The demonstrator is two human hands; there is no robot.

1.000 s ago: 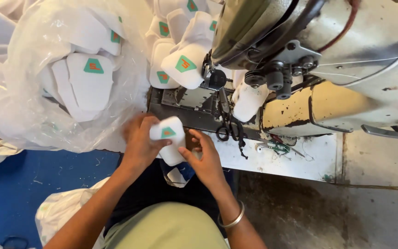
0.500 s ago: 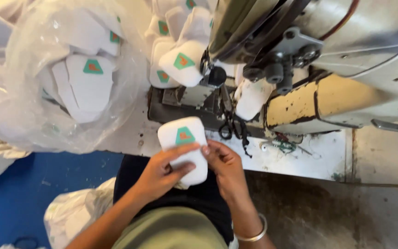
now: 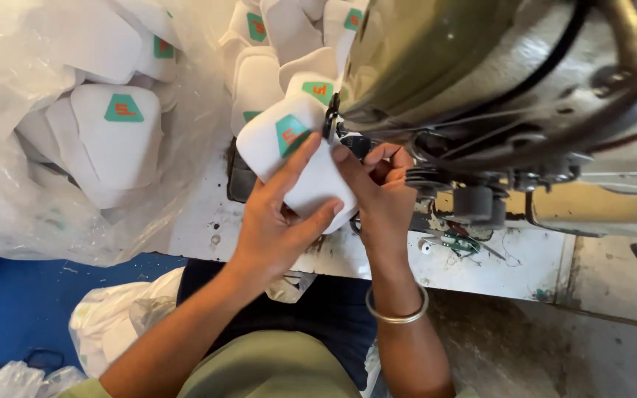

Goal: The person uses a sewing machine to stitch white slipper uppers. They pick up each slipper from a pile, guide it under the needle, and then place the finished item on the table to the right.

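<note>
I hold a white padded fabric piece (image 3: 300, 166) with a green trapezoid patch at the needle area of an industrial sewing machine (image 3: 495, 81). My left hand (image 3: 278, 221) grips the piece from below and on its left, with the index finger stretched over the patch. My right hand (image 3: 377, 191), with a metal bangle on its wrist, pinches the piece's right edge close under the machine head. The needle itself is hidden behind the machine's dark parts.
A clear plastic bag (image 3: 75, 133) at the left holds several identical white pieces with green patches. More such pieces (image 3: 289, 44) are piled behind the machine. The white machine table (image 3: 510, 258) carries thread scraps. A blue floor (image 3: 16, 309) and crumpled plastic (image 3: 112, 324) lie at lower left.
Both hands have lifted the white piece up and forward from near my lap to the machine's needle area. The view has moved closer to the machine head.
</note>
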